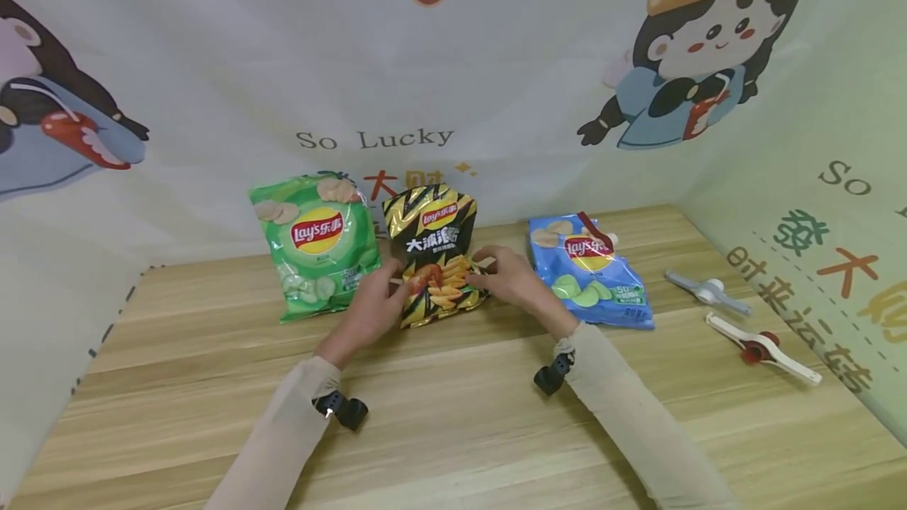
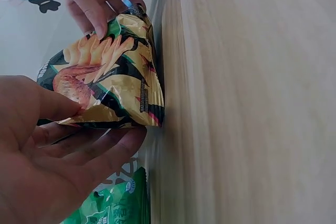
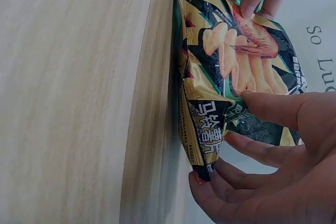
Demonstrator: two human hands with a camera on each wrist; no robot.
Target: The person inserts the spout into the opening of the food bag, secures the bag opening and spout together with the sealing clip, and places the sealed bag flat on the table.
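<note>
Between my two hands a black and gold chip bag stands upright at the back of the table, its lower edge at the wood. My left hand holds its left side, thumb on the printed front and fingers behind, as the left wrist view shows. On the other side my right hand grips the right edge, with the thumb on the front and the fingers round the lower corner. Beside my left hand a green chip bag leans on the backdrop. A blue chip bag is behind my right wrist.
A dark red strip crosses the blue bag's top right corner. At the table's right side lie a grey-blue bag clip and a white clip with a red middle. A printed cloth backdrop rises behind the wooden table.
</note>
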